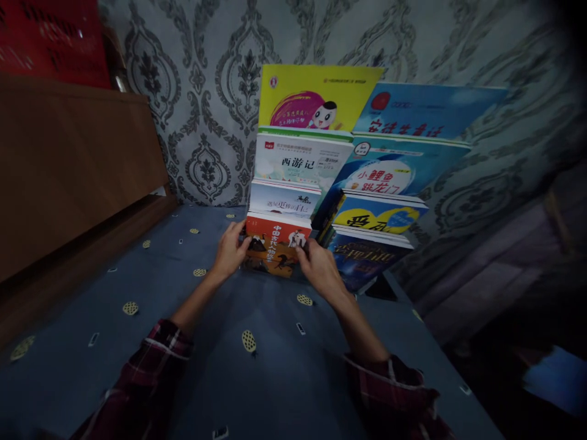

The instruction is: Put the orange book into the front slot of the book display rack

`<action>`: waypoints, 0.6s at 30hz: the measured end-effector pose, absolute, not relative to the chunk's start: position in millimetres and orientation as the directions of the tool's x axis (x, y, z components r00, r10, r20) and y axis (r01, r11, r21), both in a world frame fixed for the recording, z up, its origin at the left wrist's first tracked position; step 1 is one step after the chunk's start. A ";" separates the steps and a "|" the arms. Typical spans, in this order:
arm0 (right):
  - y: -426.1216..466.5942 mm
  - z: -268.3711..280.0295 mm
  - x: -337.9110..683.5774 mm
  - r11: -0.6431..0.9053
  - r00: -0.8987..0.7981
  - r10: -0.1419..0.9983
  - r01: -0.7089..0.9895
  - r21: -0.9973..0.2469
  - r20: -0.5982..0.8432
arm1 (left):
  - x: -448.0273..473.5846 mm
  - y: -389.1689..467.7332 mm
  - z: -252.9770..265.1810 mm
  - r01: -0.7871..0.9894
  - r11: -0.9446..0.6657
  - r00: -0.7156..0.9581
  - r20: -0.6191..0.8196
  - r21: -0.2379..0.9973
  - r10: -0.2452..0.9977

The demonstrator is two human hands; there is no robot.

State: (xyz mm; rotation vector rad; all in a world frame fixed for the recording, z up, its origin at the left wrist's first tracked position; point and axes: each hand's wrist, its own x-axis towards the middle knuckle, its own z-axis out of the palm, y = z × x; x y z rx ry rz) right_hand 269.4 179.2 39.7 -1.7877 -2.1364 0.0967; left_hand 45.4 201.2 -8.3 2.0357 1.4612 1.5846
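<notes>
My left hand and my right hand grip an orange-red book by its two side edges, thumbs on the front cover. The book stands upright at the front of the left row. Behind it rise a pale blue book, a white book and a tall yellow book. To the right of my right hand stands a second row: a dark blue book, a yellow and blue book, a teal book and a blue book.
Both rows stand against a patterned wall on a blue cloth with pineapple prints. A brown wooden cabinet with a red box on top is at the left. A black support shows under the right row. The cloth-covered edge runs down on the right.
</notes>
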 end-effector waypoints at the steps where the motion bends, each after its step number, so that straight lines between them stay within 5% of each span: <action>1: 179.8 38.6 270.0 0.199 -0.138 0.965 0.939 -0.279 0.225 | 43.6 201.4 -7.1 0.584 -0.500 -0.032 0.634 0.639 0.773; 8: 187.7 16.6 274.1 0.223 -0.183 0.971 0.924 -0.312 0.151 | 15.9 203.5 6.9 0.555 -0.557 0.150 0.584 0.618 0.798; 14: 196.0 -9.7 282.0 0.268 -0.228 0.962 0.897 -0.351 0.153 | -9.9 200.4 17.7 0.511 -0.428 0.249 0.348 0.745 0.904; 18: 197.1 -18.3 282.0 0.234 -0.188 0.968 0.913 -0.334 0.164 | -3.2 196.9 17.3 0.635 -0.428 0.355 0.250 0.643 0.901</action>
